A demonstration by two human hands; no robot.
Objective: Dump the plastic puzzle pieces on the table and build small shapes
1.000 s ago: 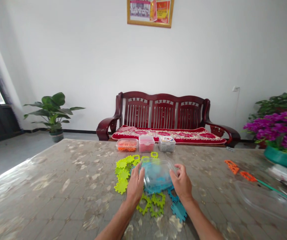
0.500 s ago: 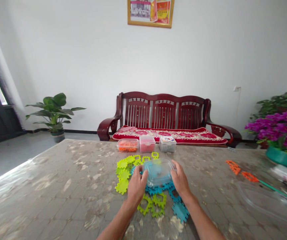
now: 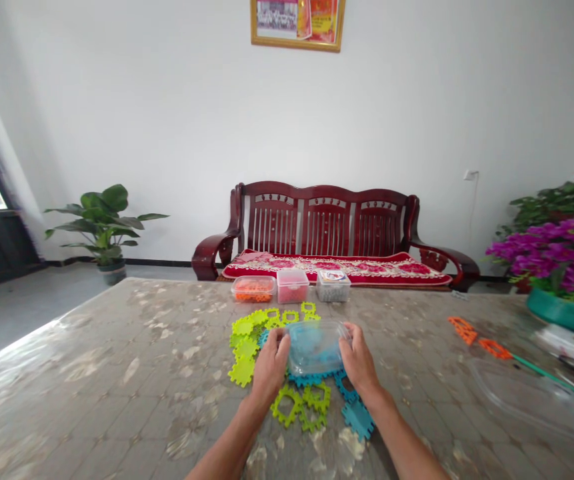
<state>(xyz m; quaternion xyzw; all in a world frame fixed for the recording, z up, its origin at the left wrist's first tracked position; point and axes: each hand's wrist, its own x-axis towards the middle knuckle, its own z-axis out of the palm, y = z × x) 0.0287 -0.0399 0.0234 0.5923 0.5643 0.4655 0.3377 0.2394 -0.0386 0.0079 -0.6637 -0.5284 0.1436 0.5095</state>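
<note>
A clear plastic container (image 3: 317, 353) is held between both hands above the middle of the table. My left hand (image 3: 271, 367) grips its left end, thumb on top; my right hand (image 3: 359, 361) has hold of the right end in the same way. Blue shows through the plastic, and I cannot tell whether those pieces lie inside or underneath. Around it on the table are lime-green notched plastic pieces (image 3: 243, 371), flat and interlocking. Blue notched pieces (image 3: 358, 419) lie below and to the right, partly hidden by the container and right hand.
Along the far table edge stand a box of orange pieces (image 3: 253, 289), a pink-filled box (image 3: 293, 288) and a grey-filled box (image 3: 333, 287). At right are orange pieces (image 3: 495, 348), a clear lid-like plastic item (image 3: 531, 400) and a flower pot (image 3: 567, 312).
Both hands keep their grip on the container, which looks slightly tilted compared with before. The whole view has shifted a little; the pieces on the table look unchanged.
</note>
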